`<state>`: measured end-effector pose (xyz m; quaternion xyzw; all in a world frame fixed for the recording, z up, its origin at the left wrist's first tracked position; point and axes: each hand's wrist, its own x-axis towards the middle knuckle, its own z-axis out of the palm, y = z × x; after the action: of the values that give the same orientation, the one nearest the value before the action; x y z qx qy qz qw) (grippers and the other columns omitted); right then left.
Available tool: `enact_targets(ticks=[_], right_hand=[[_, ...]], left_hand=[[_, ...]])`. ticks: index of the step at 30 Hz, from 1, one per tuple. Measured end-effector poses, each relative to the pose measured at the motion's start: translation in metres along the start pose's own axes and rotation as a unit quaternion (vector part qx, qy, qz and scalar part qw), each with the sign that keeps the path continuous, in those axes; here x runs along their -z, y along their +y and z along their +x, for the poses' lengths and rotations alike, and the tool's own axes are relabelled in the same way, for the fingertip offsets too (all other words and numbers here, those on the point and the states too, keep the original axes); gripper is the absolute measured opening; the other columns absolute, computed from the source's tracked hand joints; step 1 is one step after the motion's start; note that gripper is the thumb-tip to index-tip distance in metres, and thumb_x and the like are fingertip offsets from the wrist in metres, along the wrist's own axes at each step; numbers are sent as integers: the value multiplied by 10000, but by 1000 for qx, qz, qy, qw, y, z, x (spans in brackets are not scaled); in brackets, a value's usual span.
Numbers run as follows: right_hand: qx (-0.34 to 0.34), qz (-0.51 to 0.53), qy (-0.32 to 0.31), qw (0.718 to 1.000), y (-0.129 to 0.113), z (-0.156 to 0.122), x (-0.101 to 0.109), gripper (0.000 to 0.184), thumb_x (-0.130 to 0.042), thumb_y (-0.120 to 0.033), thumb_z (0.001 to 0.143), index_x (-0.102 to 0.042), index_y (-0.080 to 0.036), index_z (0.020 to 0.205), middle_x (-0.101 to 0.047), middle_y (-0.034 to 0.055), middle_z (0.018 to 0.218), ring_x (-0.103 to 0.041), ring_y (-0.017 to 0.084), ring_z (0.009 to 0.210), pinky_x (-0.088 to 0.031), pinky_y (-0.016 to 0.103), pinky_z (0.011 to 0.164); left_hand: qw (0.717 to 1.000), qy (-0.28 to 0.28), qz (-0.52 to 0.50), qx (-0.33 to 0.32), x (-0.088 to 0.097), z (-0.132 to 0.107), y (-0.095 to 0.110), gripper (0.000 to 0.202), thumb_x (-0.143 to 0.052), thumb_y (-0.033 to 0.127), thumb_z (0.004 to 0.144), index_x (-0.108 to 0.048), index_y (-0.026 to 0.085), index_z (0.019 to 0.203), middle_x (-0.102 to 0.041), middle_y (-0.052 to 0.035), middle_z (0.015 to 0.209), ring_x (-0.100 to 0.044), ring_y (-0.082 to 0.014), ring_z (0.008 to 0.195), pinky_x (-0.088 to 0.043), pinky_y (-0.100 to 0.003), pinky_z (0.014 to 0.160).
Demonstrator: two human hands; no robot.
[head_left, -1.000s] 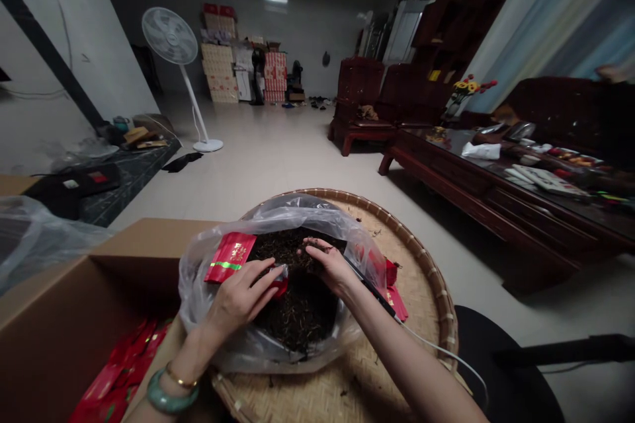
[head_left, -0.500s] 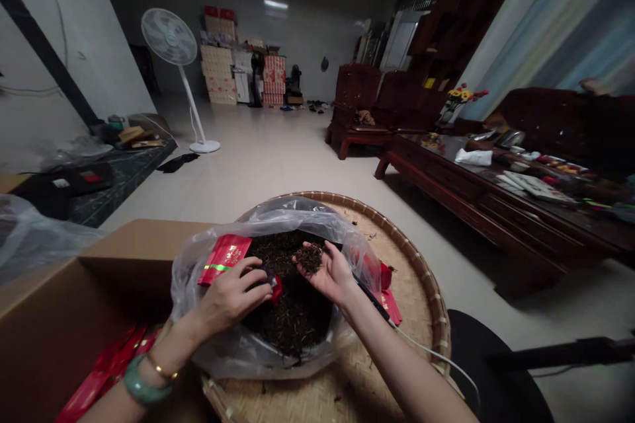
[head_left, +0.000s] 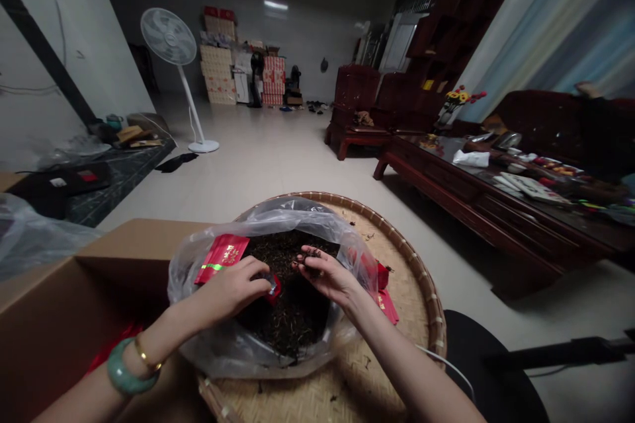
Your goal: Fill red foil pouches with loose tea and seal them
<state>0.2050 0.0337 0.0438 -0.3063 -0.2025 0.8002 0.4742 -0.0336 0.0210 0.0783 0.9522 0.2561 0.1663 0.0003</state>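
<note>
A clear plastic bag [head_left: 213,347] full of dark, dry tea leaves [head_left: 292,324] sits with its mouth wide apart. Over its left side my left hand [head_left: 243,285] grips a small red pouch [head_left: 276,288] by its top, palm down. My right hand [head_left: 335,277], palm up above the leaves, cups a small heap of them with its fingers curled, a little to the right of the pouch. Flat red packets [head_left: 225,256] with gold print lie on the bag's left rim, beside my left hand. How full the pouch is stays hidden.
Beneath the bag is a round woven bamboo tray [head_left: 367,367], with more red packets [head_left: 387,305] at its right. A cardboard box [head_left: 143,238] holding red packets stands at left. A black round base [head_left: 491,370] is at right, a dark wooden table [head_left: 446,178] beyond.
My right hand's fingers have curled further over the tea leaves, and the hand has turned slightly. My left hand, still on the pouch, has shifted a little, its forearm lower and farther left.
</note>
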Motion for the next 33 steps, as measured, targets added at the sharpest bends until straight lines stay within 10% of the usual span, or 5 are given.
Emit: enact_targets(ticks=[15,24,33], right_hand=[[-2,-214,-76,974,-25,-12,-46,438,-808,-139,549,-578,-152,922,-683,3,792,-667,124,688,-502,238,675],[-56,-353,-47,933,-32,-8,-60,212,-547,-183,680,-539,-224,888,-560,-46,753,-557,129,716,-470,248,611],[87,-671,-144,722,-39,-10,-64,480,-583,-59,596,-543,-186,1057,-589,7,966,-515,174,863,-411,287,753]], left_hand=[[996,-6,-69,54,-14,23,4,235,-427,216,922,-654,229,982,-615,-34,984,-565,-158,857,-467,-240,743],[996,3,-79,33,-17,16,-7,216,-437,264,922,-642,195,923,-580,-66,987,-568,-155,813,-484,-255,702],[999,34,-17,18,-16,12,-13,173,-483,277,910,-647,222,904,-584,-69,1005,-559,-182,870,-472,-280,722]])
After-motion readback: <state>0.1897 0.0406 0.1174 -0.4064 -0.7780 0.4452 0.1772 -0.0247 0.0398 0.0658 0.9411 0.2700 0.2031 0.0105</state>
